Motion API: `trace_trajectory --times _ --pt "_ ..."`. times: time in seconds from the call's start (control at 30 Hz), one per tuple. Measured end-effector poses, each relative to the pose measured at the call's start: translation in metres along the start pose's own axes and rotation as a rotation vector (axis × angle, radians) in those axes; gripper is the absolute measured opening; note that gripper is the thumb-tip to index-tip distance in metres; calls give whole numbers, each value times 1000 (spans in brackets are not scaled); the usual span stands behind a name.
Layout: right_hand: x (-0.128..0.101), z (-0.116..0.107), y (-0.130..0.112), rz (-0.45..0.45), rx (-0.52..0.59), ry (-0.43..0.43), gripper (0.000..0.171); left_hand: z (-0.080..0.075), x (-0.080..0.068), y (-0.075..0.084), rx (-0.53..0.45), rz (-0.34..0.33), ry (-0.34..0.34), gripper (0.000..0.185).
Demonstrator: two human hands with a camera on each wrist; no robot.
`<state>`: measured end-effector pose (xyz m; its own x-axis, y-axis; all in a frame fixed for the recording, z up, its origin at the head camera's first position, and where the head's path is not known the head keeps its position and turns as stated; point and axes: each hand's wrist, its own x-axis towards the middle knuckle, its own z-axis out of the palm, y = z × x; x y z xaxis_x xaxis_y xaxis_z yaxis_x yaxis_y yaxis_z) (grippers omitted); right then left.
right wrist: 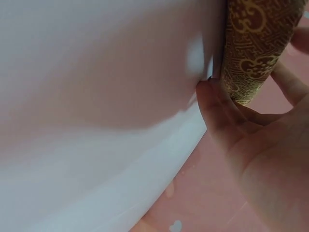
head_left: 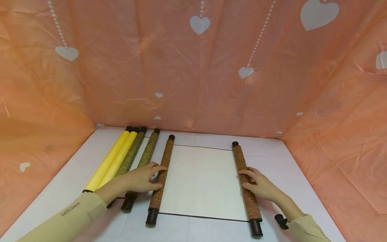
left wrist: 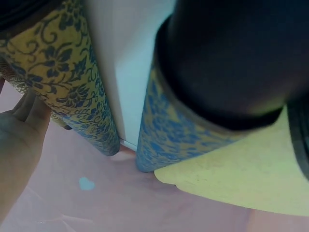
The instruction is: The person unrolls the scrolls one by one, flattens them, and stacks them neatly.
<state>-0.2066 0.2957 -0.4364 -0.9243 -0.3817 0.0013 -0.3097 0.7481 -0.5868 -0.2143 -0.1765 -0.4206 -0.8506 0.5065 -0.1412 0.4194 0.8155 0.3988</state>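
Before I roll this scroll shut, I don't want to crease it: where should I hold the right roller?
Probably mid-length on the right roller, from its outer side, where the right hand sits: a long rod lying flat, paper only on its inner side.

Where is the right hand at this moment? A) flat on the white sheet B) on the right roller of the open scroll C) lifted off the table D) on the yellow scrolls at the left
B: the right hand has its fingers laid over the right roller of the open scroll.
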Motion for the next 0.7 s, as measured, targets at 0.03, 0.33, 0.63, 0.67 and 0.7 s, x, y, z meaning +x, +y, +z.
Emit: trace_trajectory --times 0.03,0.33,0.63,0.67,0.7 --pt "0 0 1 -1 -7 3 48 0 -1 0 1 -4 8 68" --pt "-4 -2 7 -17 -7 39 62 -1 -4 -2 30 -23 61 73" --pt "-8 -5 12 8 -19 40 59 -4 -8 -10 39 5 40 66" --pt "-9 -5 12 15 -23 41 59 -5 -9 -10 41 5 35 64" --pt "-9 -6 13 17 -31 38 58 -5 -10 -10 48 5 31 63"
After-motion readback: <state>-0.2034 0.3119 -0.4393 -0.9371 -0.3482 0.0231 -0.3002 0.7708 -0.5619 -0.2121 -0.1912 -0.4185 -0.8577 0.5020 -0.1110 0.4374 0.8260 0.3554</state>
